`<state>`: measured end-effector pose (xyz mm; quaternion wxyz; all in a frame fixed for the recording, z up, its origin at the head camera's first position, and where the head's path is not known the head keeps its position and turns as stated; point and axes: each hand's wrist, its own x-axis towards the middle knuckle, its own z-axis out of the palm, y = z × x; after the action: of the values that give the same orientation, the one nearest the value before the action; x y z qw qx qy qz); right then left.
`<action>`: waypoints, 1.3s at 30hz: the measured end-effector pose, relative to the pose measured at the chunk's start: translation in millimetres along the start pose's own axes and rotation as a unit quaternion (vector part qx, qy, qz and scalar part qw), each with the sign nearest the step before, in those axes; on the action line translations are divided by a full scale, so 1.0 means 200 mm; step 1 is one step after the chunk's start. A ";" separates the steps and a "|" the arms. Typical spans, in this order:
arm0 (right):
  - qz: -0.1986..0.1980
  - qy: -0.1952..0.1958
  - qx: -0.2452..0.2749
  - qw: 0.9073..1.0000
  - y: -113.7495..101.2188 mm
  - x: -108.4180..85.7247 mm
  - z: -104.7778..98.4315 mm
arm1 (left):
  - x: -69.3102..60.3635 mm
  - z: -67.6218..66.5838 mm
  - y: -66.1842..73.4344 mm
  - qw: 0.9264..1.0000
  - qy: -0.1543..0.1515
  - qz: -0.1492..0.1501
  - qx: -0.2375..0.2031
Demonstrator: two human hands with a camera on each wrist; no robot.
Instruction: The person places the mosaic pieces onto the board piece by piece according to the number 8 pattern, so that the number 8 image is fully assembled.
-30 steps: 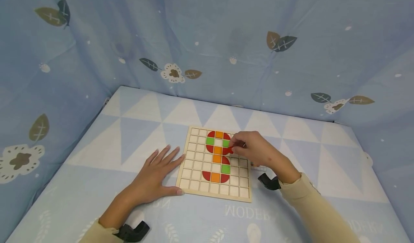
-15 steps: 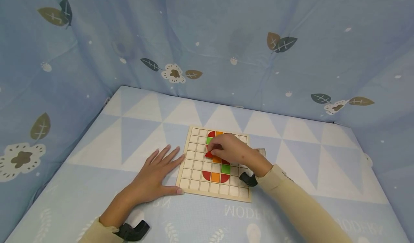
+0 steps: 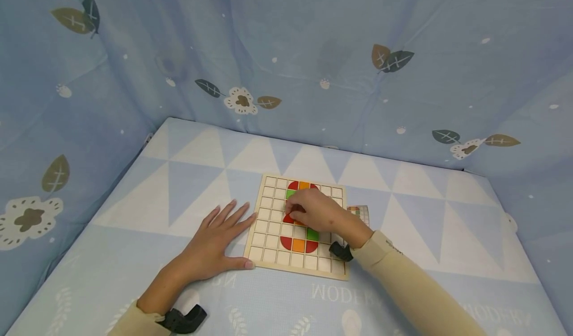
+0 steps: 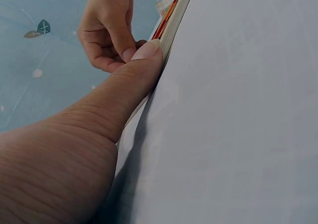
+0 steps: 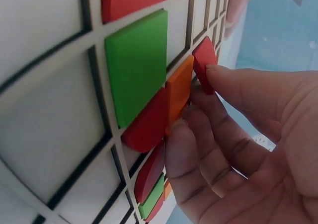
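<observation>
A pale wooden grid board point(image 3: 270, 227) lies on the table, with red, orange and green tiles set in some of its cells. My right hand point(image 3: 319, 211) is over the board's middle. Between its thumb and fingers it pinches a red tile point(image 5: 202, 62), tilted at a cell beside an orange tile point(image 5: 180, 92); the tile's full outline is partly hidden. A green tile point(image 5: 139, 67) and a rounded red tile point(image 5: 149, 124) sit nearby. My left hand point(image 3: 210, 249) is spread flat on the table, its thumb and index fingertips touching the board's left edge.
A small card with a coloured grid pattern point(image 3: 361, 213) lies at the board's right side, partly hidden by my right arm. The table point(image 3: 197, 192) has a blue and white triangle cloth. Blue curtains point(image 3: 286, 52) stand behind it and at both sides.
My right hand has moved left across the board with the red tile, from right of the coloured column to its left side, then lowered slightly. The left hand stays put.
</observation>
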<state>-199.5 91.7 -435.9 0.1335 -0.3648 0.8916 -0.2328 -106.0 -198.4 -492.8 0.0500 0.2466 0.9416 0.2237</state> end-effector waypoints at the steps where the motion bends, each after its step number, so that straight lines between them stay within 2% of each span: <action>1: -0.002 0.003 -0.006 1.000 0.00 0.00 0.00 | 0.00 0.00 0.00 1.000 0.000 0.001 -0.001; 11: -0.004 0.022 -0.031 0.999 0.00 -0.02 0.04 | 0.00 0.00 0.00 1.000 0.015 0.005 -0.004; 23: 0.021 0.054 -0.051 0.997 -0.02 -0.08 0.06 | 0.00 -0.01 0.01 1.000 -0.003 -0.008 -0.002; 29: 0.007 0.084 -0.057 0.995 0.00 -0.17 0.04 | 0.01 0.00 0.01 1.000 -0.001 -0.009 -0.003; 34: 0.053 0.095 -0.059 0.992 0.00 -0.28 0.02 | 0.01 0.00 0.02 1.000 0.005 -0.006 -0.002; 39: 0.093 0.093 -0.060 0.989 0.01 -0.45 -0.02 | 0.00 0.00 0.02 1.000 0.005 -0.005 0.002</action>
<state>-140.1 158.7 -427.7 0.0488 -0.2640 0.9427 -0.1979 -105.6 -195.8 -490.5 0.0461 0.2407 0.9437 0.2223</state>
